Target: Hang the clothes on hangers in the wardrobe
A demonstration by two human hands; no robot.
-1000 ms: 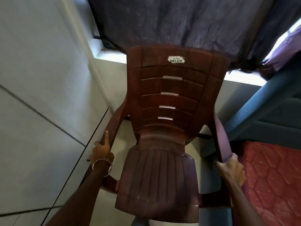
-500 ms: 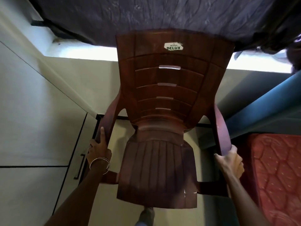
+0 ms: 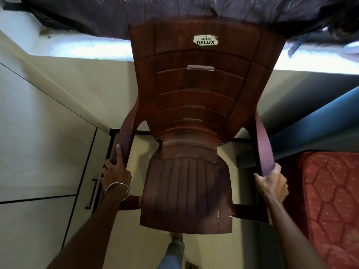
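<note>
A dark brown plastic chair (image 3: 186, 193) with a DELUX sticker on its backrest fills the middle of the head view, held up off the floor. My left hand (image 3: 115, 171) grips its left armrest, the index finger lying straight along the arm. My right hand (image 3: 274, 179) grips the end of the right armrest. No clothes or hangers show. The pale cabinet doors (image 3: 38, 152) with a black handle on the left may be the wardrobe.
A dark curtain (image 3: 155, 10) hangs over a bright window sill behind the chair. A red quilted mattress (image 3: 334, 200) on a blue frame lies at the right. My jeans leg and foot (image 3: 174, 247) show on the pale floor below the seat.
The chair and both hands have come nearer and lower in view. The view has tilted down, so the floor, cabinet handle and my foot now show.
</note>
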